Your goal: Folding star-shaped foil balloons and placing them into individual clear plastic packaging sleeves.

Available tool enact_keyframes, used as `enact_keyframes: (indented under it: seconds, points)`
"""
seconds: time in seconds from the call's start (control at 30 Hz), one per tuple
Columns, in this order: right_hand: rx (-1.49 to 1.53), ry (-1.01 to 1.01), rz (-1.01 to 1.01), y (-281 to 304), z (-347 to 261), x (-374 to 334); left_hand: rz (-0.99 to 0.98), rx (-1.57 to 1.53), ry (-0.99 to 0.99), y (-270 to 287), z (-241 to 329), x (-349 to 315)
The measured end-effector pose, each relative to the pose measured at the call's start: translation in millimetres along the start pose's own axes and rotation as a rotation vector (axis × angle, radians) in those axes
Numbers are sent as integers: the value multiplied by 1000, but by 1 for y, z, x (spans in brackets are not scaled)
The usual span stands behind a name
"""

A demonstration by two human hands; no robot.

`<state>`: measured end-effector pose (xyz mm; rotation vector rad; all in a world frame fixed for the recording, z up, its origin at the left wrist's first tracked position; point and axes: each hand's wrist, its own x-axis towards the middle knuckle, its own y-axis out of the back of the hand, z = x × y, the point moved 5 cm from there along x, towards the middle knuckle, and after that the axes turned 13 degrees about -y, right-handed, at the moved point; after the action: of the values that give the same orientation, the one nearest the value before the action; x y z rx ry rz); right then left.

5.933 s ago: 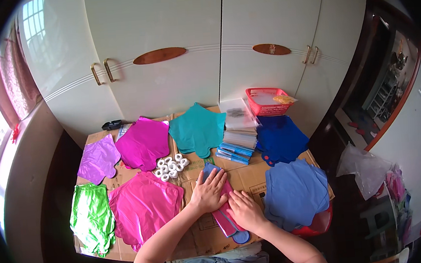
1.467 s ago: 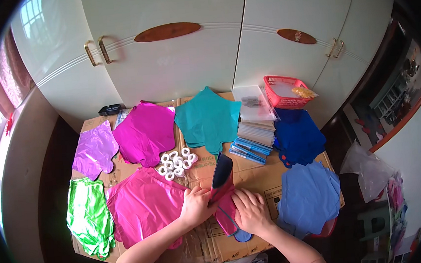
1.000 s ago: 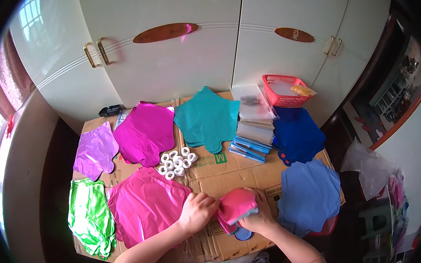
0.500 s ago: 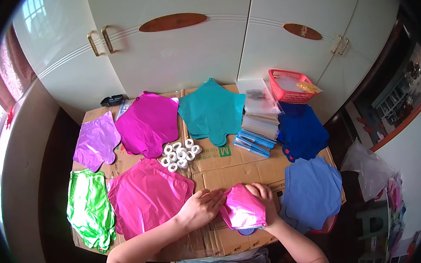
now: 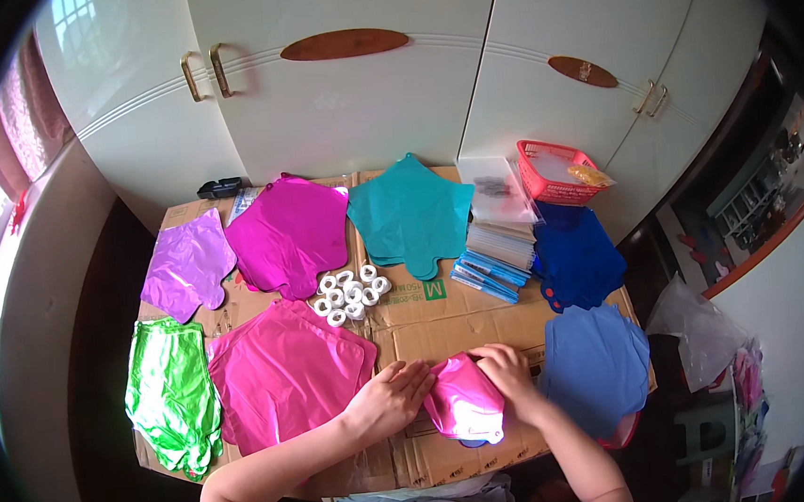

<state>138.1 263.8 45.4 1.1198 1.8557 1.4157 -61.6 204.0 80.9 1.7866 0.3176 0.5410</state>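
Note:
A folded pink foil balloon lies at the front middle of the cardboard-covered table, its lower end shining. Along its left edge rests my left hand, fingers stretched out flat and close to the foil. My right hand grips the upper right edge, fingers curled over it. Part of a blue object peeks out beneath the lower end; most of it is hidden. To the left is a stack of flat pink foil balloons. A pile of white ribbon rolls sits beyond my left hand.
Around the cardboard lie green, lilac, magenta, teal, dark blue and light blue foil balloons. Blue-and-white packets and a red basket stand at the back right, before white cabinets.
The folded pink balloon has turned slightly, and its lower end now catches more light. My right hand has shifted slightly up on it; my left hand stays nearly in place.

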Motion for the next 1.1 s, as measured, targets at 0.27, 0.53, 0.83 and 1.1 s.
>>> enact_keyframes:
  seconds: [0.27, 0.53, 0.83, 1.1]
  points:
    - [187, 427, 163, 27, -24, 41, -9, -11, 20, -2, 1, -2]
    - [-6, 484, 257, 27, -33, 36, -122, -56, 39, -2, 4, -7]
    - [-27, 431, 39, 35, -24, 34, -131, -37, 61, -2, 6, -7]
    - [380, 253, -404, 44, -5, 19, -144, -73, 53, -5, 6, -9]
